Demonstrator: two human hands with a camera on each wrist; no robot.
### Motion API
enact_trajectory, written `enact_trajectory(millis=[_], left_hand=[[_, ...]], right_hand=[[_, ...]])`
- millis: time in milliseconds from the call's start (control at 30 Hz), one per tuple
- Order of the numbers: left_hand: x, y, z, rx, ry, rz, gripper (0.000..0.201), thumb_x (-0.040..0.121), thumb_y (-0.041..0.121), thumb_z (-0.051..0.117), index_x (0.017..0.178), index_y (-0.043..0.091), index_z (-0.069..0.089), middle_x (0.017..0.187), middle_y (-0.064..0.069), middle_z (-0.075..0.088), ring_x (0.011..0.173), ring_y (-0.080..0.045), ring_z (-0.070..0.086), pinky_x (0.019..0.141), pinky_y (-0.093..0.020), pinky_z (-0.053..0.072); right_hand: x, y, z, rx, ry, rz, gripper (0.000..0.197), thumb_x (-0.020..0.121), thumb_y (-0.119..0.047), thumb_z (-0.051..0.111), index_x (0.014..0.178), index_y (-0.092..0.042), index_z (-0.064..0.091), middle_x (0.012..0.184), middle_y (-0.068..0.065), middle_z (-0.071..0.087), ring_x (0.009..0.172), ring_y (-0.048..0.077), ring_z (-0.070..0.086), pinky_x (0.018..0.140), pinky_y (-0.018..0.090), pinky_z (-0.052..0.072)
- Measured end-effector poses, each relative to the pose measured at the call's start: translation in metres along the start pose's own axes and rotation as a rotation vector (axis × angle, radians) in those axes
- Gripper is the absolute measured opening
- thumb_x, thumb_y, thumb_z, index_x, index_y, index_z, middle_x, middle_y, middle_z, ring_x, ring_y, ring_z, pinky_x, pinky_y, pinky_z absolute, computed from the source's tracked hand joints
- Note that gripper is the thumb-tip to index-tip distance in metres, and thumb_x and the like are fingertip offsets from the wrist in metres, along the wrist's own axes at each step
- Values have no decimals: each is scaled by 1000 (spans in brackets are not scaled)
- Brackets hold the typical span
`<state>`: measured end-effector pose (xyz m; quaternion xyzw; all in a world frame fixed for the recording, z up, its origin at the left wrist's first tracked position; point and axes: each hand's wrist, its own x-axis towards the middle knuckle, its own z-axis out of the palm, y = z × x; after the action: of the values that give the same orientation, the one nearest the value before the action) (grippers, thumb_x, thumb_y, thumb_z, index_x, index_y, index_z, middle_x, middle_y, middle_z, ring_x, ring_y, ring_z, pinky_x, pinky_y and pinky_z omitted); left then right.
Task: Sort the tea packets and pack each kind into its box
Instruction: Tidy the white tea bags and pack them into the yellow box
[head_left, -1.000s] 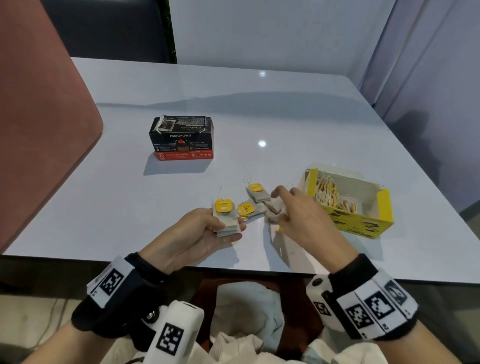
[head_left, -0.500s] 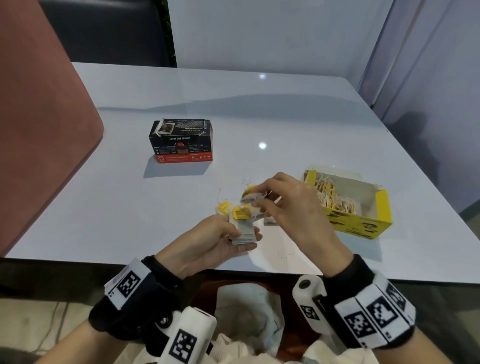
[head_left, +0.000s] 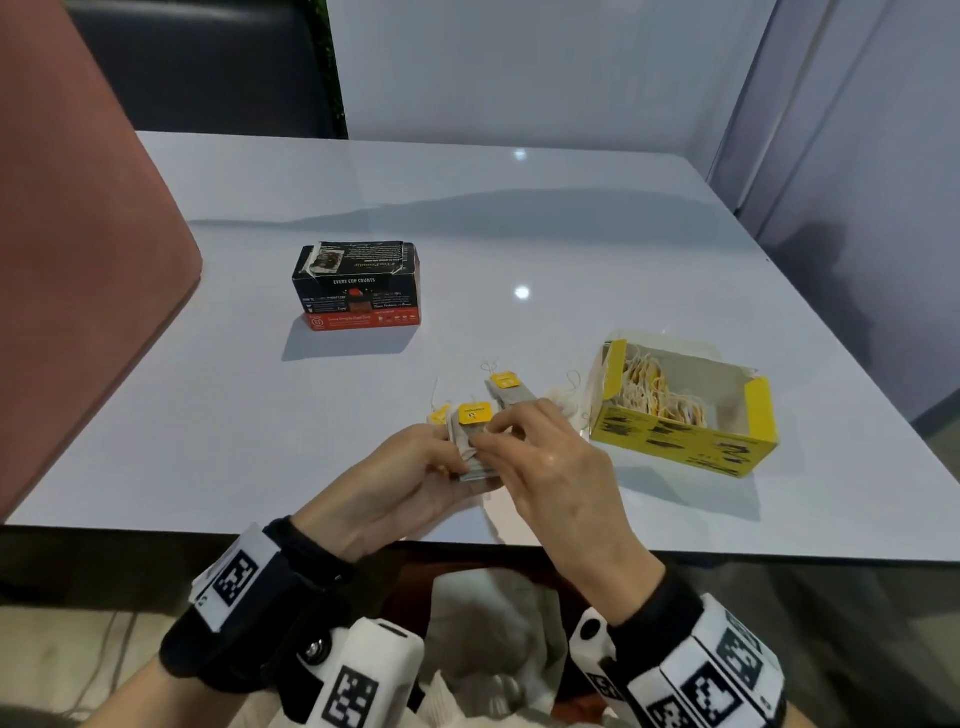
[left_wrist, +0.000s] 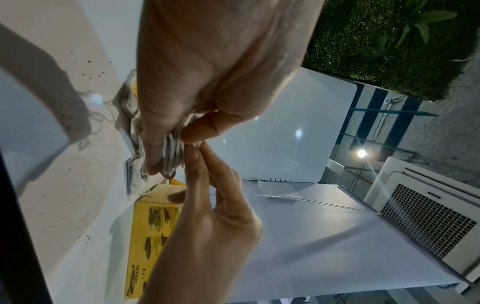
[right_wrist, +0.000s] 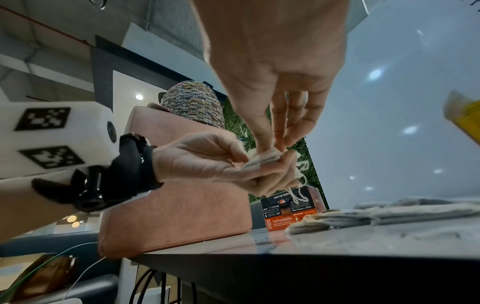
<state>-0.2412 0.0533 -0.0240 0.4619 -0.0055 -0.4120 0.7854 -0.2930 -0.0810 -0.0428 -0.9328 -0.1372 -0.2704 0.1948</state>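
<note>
My left hand (head_left: 415, 467) grips a small stack of yellow-tagged tea bags (head_left: 470, 436) just above the table's near edge. My right hand (head_left: 524, 441) pinches the top bag of that stack (right_wrist: 265, 158) with thumb and fingertips. Two more yellow-tagged bags (head_left: 506, 389) lie on the table behind the hands. The open yellow box (head_left: 680, 415), part filled with the same bags, sits to the right. A closed black and red tea box (head_left: 358, 286) stands further back to the left.
The white table (head_left: 519, 234) has a pink padded seat back (head_left: 78, 260) along its left side and a wall behind. Loose strings (head_left: 571, 384) trail beside the yellow box. A white bag (head_left: 493, 623) lies in my lap below the table's edge.
My right hand picked a bag off the table and brought it back onto the stack in my left hand. Both hands drew closer together and slightly toward me.
</note>
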Motion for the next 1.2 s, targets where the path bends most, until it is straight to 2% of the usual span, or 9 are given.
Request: enact_trajectory(millis=[233, 333, 467, 567, 700, 800, 900, 1000, 1200], left_hand=[[-1, 2, -6, 31, -49, 16, 33, 83, 6, 53, 113, -7, 58, 108, -19, 63, 92, -22, 64, 89, -36, 52], [1, -2, -9, 78, -4, 32, 31, 87, 5, 45, 110, -11, 57, 108, -20, 64, 95, -22, 66, 87, -33, 55], [-3, -3, -10, 402, 81, 113, 31, 94, -6, 36, 114, 10, 54, 109, -8, 67, 95, -14, 68, 89, -28, 54], [-10, -7, -8, 1013, 54, 205, 54, 96, 0, 36, 143, 22, 19, 130, -5, 55, 111, -10, 60, 102, -26, 43], [-9, -13, 13, 1375, -31, 230, 86, 87, 0, 33, 141, 25, -29, 128, -12, 56, 110, -25, 59, 102, -37, 42], [7, -8, 32, 1454, 22, 345, 86, 91, -1, 41, 143, 18, -24, 119, -5, 62, 104, -22, 60, 97, -29, 43], [29, 6, 53, 1399, 18, 443, 80, 92, 14, 53, 147, 14, -5, 122, -3, 60, 96, -9, 61, 83, -8, 43], [62, 20, 62, 1440, -23, 396, 93, 82, 25, 68, 148, 16, 3, 143, -14, 39, 123, -21, 48, 101, -25, 39], [107, 26, 75, 1560, -159, 213, 106, 76, 31, 74, 150, 22, -2, 148, -18, 24, 132, -30, 33, 100, -27, 29]], right_hand=[[-7, 0, -4, -25, -71, -2, 20, 88, -22, 52, 99, -19, 69, 95, -4, 63, 89, 12, 50, 55, 22, 46], [-9, -1, -7, 45, -90, 37, 25, 89, -26, 45, 100, -21, 67, 98, -6, 60, 90, 7, 51, 58, 17, 45], [-2, 14, -25, 226, -149, 228, 34, 93, -36, 49, 126, -30, 48, 111, -12, 52, 88, 2, 52, 71, 21, 47], [3, 23, -36, 285, -404, 334, 63, 85, -42, 60, 140, -39, 29, 115, -12, 51, 83, 5, 54, 77, 23, 48], [0, 21, -44, 360, -411, 347, 39, 82, -12, 60, 117, -30, 58, 81, -14, 59, 68, 3, 56, 65, 24, 49], [4, 26, -59, 441, -300, 401, 27, 79, 1, 62, 96, -20, 66, 66, -6, 66, 50, 7, 62, 51, 20, 51], [13, 53, -85, 401, -171, 439, 31, 72, 10, 64, 88, -16, 68, 71, 0, 67, 55, 10, 62, 57, 30, 55], [25, 105, -118, 14, -65, 332, 39, 67, 18, 62, 89, -13, 70, 87, 4, 63, 70, 13, 58, 62, 32, 53], [23, 160, -122, -414, -453, 264, 33, 78, 8, 57, 96, -17, 67, 102, 7, 54, 82, 31, 60, 69, 36, 49]])
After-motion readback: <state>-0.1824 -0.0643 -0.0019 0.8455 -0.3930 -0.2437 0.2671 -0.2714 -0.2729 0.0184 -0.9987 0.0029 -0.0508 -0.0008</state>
